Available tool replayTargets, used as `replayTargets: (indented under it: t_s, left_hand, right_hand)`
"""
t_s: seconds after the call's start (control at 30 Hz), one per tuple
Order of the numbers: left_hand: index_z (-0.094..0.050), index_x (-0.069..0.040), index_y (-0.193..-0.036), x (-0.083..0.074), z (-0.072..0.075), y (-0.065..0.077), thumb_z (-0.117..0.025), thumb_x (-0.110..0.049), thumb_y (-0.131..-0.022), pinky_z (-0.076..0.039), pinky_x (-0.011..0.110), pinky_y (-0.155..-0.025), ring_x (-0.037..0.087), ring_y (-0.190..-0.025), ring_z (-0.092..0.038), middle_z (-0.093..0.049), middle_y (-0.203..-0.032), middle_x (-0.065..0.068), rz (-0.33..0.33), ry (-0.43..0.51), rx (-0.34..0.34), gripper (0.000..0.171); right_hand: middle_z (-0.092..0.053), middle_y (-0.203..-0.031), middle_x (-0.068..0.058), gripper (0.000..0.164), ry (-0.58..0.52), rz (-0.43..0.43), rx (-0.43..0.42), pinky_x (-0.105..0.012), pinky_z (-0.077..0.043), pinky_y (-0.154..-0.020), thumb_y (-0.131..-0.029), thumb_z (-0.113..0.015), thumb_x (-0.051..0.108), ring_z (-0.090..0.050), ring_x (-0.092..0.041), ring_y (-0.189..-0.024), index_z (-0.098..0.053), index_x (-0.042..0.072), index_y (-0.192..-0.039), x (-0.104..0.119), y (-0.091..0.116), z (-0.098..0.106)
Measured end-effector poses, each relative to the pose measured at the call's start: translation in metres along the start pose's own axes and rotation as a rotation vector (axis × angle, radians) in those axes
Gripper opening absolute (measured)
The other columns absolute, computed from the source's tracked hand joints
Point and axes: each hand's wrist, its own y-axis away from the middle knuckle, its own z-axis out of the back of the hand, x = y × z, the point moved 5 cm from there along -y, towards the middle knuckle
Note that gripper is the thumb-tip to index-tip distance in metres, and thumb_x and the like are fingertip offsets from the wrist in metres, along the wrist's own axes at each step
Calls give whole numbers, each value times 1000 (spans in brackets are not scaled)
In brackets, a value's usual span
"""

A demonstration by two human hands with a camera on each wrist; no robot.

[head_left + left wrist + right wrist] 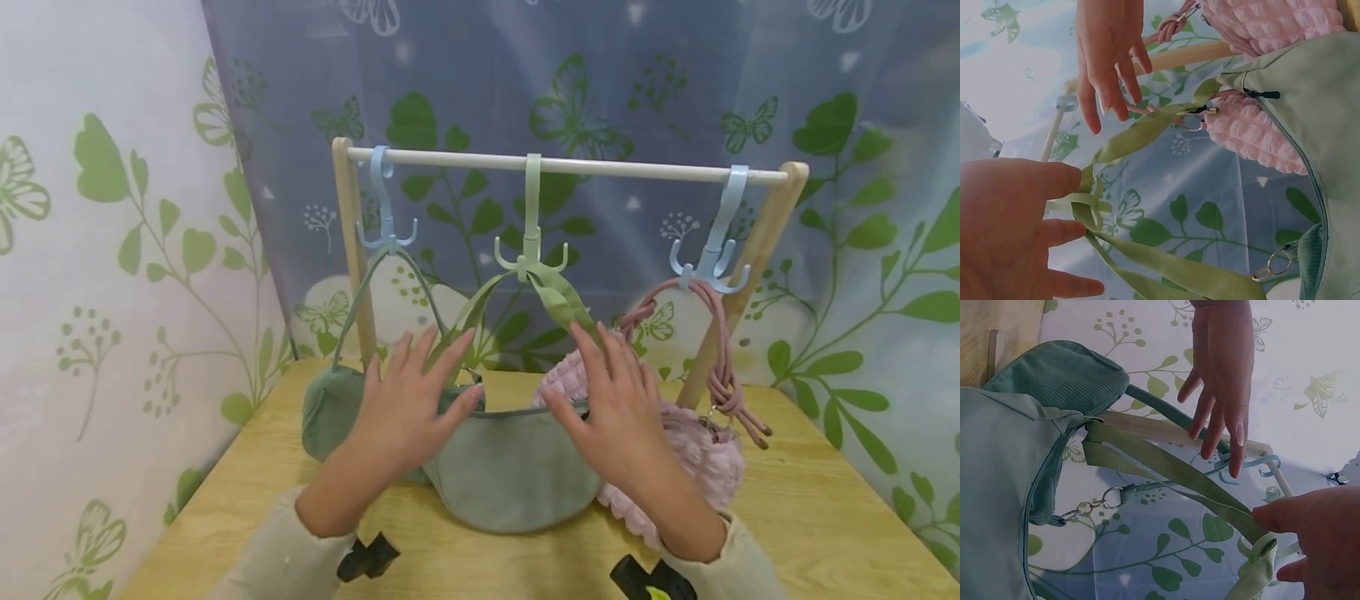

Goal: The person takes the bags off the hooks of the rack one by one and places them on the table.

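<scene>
On the left, a dark green ribbed bag (330, 408) hangs from the blue hook (386, 229). The left hand (408, 400) hovers with its grip wide, fingers spread, holding nothing, beside the green strap (558, 304). The sage crescent bag (510, 467) rests on the bench (817, 517), hung from the middle green hook (531, 250). The right hand (618, 408) is likewise spread, its fingers at the strap. A pink bag (697, 454) sits rightmost.

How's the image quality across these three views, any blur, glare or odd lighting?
Head view: soft, even light, no hard shadows; the left hand and right hand look slightly smeared, the white rail bows a little from lens distortion. Left wrist view: the near palm is out of focus, the pale backdrop washed out. Right wrist view: the green strap is sharp, the near fingers soft.
</scene>
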Motion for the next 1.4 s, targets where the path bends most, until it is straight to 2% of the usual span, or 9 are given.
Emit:
replayTargets:
  t_s: [0.23,0.47,0.73,0.97,1.2,1.4]
  left_hand:
    - [-24,-35,-155,-5,7,-7,-42,-55,-100,-18,70,-107,39,-145,-18,-24,-158,12,-29,-14,-40,61]
    - [-23,-33,-155,-7,22,-19,-46,-52,-99,-20,69,-107,39,-145,-18,-23,-159,13,-24,-25,-80,63]
    - [-25,-30,-154,-14,43,-34,-47,-49,-100,-20,66,-109,39,-144,-19,-20,-159,15,-59,-27,-143,62]
    - [-26,-29,-154,-13,47,-40,-47,-47,-100,-20,65,-110,38,-145,-18,-19,-159,16,-54,-15,-153,60]
    - [-32,-26,-151,-16,60,-52,-49,-44,-100,-23,62,-110,39,-143,-25,-25,-157,17,-120,-24,-256,57]
    - [-34,-26,-151,-21,70,-59,-50,-42,-100,-26,59,-109,38,-143,-25,-25,-157,16,-162,-46,-296,56]
  right_hand:
    - [-24,-153,-24,77,-20,5,-30,-66,-18,-108,-94,-63,37,-27,-45,-138,-23,10,-153,-1,-7,1]
    - [-25,-154,-22,79,-56,14,-45,-65,-20,-109,-95,-62,39,-28,-44,-139,-20,8,-154,2,-20,7]
    - [-22,-155,-22,80,-75,-5,-4,-65,-21,-109,-97,-58,42,-25,-43,-140,-15,9,-156,2,-32,13]
    - [-19,-157,-22,83,-95,-26,40,-67,-22,-107,-97,-56,46,-23,-44,-141,-11,12,-157,0,-37,10]
    - [-21,-156,-23,82,-95,-27,34,-65,-24,-108,-98,-56,44,-25,-43,-141,-11,10,-156,0,-44,11]
    - [-22,-156,-22,82,-100,-26,27,-64,-25,-108,-98,-55,45,-26,-42,-140,-9,10,-157,1,-49,14]
